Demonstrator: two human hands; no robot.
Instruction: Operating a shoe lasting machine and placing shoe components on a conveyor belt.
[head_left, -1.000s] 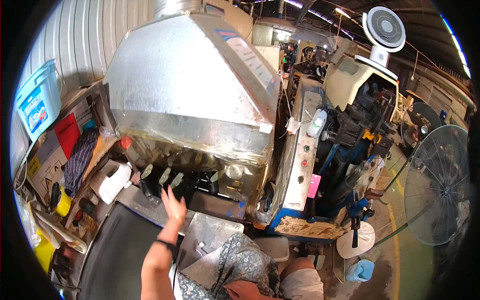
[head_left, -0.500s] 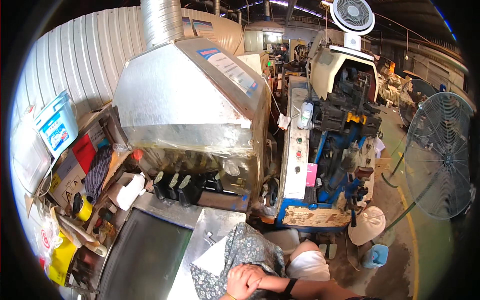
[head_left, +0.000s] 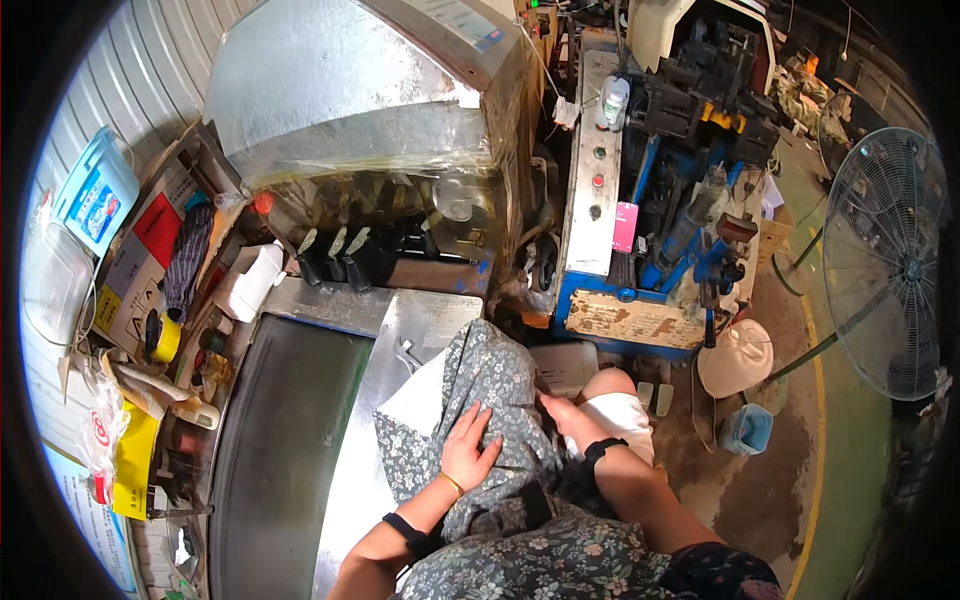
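The flowered cloth (head_left: pixel 500 370) was spread over the lap, beside the shiny metal counter (head_left: pixel 432 315). It could be judged light, soft and floppy, not slippery and not easily broken. It would be best held by a loose fold or by its edge, since it would be bent easily in the middle. The left hand (head_left: pixel 468 450) was laid open on top of it, with fingers spread. The right hand (head_left: pixel 565 418) was placed by the cloth's right side, near the bare knee (head_left: pixel 608 382); whether any cloth was pinched there could not be told.
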